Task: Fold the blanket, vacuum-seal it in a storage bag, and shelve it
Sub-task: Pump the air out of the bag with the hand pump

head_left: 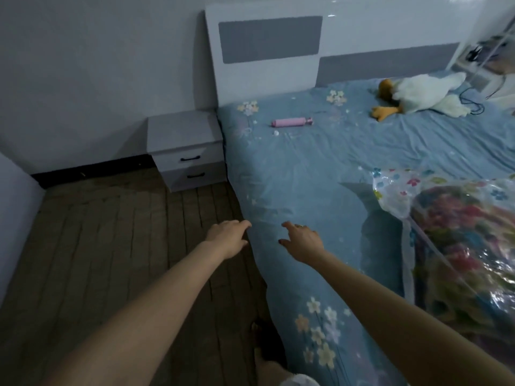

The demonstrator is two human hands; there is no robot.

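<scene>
Head view: one frame, looking down along both bare forearms toward a bed.
Left hand (227, 238): stretched forward over the bed's near edge, fingers straight and relaxed, holding nothing; whether the fingertips touch the sheet cannot be told.
Right hand (302, 240): reaching forward above the sheet, fingers spread and loose, grip open and empty; a ring shows on one finger.
Bed (320, 168): covered by a blue sheet with flower prints, wrinkled.
Bag (401, 190): clear plastic with printed flowers, lying on the bed at the right, well apart from both hands.
Blanket (471, 246): colourful floral one, inside the bag, bulging under the plastic.
Pump (291, 122): pink cylinder lying on the sheet near the headboard, far from the hands.
Plush duck (423, 96): white with yellow feet and beak, lying at the far right of the bed.
Headboard (264, 51): white with grey panels.
Nightstand (186, 151): grey, two drawers, just beside the bed.
Floor (111, 232): dark wood planks.
</scene>
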